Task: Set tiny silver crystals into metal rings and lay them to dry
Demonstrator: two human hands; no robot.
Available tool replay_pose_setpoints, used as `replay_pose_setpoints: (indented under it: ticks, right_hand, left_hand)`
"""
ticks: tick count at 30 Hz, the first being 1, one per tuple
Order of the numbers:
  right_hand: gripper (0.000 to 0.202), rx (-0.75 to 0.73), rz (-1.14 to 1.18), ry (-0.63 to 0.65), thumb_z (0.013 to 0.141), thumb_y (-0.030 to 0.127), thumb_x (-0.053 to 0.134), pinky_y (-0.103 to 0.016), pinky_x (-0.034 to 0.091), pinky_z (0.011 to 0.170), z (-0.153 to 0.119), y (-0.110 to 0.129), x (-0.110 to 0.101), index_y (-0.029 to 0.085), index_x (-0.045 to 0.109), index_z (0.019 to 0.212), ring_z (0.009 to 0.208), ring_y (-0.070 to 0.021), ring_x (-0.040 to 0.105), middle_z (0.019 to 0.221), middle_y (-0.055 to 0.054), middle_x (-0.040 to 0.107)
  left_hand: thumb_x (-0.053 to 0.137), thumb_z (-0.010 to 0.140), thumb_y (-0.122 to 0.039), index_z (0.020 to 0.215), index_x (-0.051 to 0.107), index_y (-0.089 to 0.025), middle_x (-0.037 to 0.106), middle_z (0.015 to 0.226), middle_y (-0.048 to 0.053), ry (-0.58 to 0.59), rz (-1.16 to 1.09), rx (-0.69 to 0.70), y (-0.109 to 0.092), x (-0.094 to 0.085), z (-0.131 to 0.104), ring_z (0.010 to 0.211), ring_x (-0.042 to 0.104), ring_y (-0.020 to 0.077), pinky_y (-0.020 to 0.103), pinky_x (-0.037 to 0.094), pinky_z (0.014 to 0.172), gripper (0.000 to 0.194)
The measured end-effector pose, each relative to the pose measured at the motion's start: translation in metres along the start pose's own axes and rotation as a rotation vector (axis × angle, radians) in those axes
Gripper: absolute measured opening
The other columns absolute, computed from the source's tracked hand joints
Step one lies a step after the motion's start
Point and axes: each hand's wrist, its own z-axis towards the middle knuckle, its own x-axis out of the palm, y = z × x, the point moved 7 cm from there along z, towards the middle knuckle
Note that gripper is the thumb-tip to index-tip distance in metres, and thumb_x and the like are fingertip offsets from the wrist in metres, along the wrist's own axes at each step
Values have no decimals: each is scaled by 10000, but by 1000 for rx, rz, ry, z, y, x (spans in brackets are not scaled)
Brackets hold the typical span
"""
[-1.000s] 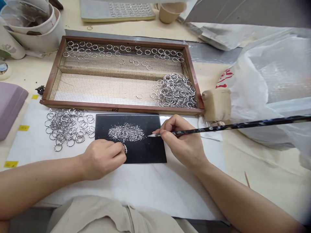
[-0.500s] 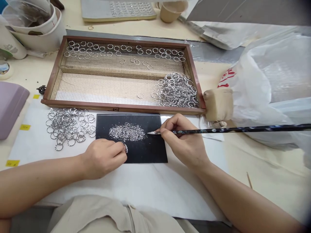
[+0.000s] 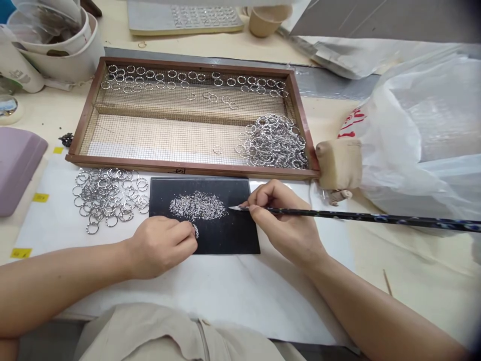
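— How best to work here, biggest piece first?

— Keep the board (image 3: 229, 239) flat and unjolted. Steady the right hand (image 3: 295, 236) at its right edge, curled in a writing grip around a pen (image 3: 355, 216). Over the lower left, relax the left hand (image 3: 165, 246), curled nearly closed and pinching a ring (image 3: 196, 230) between thumb and fingers.

— Able to see that ring whole?

— No, just a bumpy arc past the fingers, over the board and just below the beads (image 3: 198, 206). Impossible to tell whether touching the board.

— And at the pen's tip (image 3: 235, 208)?

— Pale, just beside the right end of the beads. Too small to tell if carrying one. Probably wise to dab lightly, to avoid scattering the heap.

— Enough room?

— Snug. On the table (image 3: 432, 265), a white sheet (image 3: 240, 296) under the board. To the right, a bulging bag (image 3: 394, 115), close to the pen's long shaft, so worth minding when swinging it. Behind the board, a mesh tray (image 3: 225, 169) of more rings. Far left, a purple box (image 3: 20, 168). Just left of the board, loose rings (image 3: 107, 195), best not brushed with the forearm.
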Motion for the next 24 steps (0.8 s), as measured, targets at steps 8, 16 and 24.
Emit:
replay_pose_setpoints:
  ticks: [8,16,24]
  right_hand:
    - [210,19,-26,-16,709,96,524,-331,384,559,1,-2,-1,234,386,631,631,-178,507,640,4,473]
    - [224,36,-23,-20,711,72,518,-318,369,564,5,-6,-4,228,386,621,614,-156,467,641,10,480]
    - [210,11,67,6,733,77,528,-311,374,586,4,-6,-3,227,409,647,637,-149,473,660,15,483]
  left_hand:
    - [538,800,-76,613,519,-137,509,629,14,-4,-11,3,-1,0,0,531,372,117,262,309,445,197]
    - [536,800,-77,602,510,-142,492,617,8,-7,-7,-6,0,0,0,524,353,114,262,302,443,210]
    - [485,825,-84,628,520,-144,497,625,7,-10,-6,-1,0,1,-2,523,358,110,259,308,448,209]
